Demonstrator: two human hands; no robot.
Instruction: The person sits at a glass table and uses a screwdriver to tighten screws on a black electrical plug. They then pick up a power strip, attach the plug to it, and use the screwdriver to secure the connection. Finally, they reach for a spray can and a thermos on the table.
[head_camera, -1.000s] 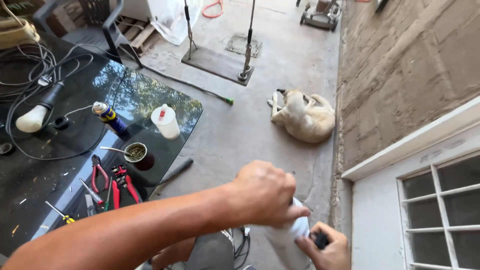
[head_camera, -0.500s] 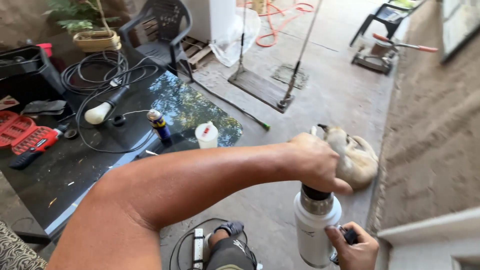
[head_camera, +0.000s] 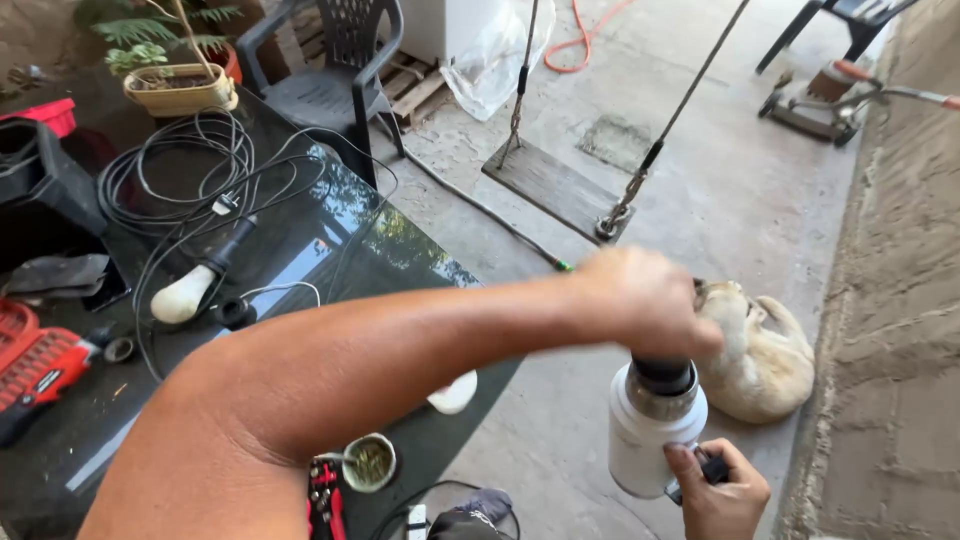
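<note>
— White steel flask (head_camera: 648, 432), dark stopper (head_camera: 663, 375), held upright over the concrete floor (head_camera: 700, 180), beside the glass table (head_camera: 300, 250)?
— Yes. Left hand (head_camera: 645, 300) is clenched over the stopper; right hand (head_camera: 722, 490) grips the handle low down.
— Risk?
— Twisting hard could tip it, I'd judge, spilling near the dog (head_camera: 755, 350).
</note>
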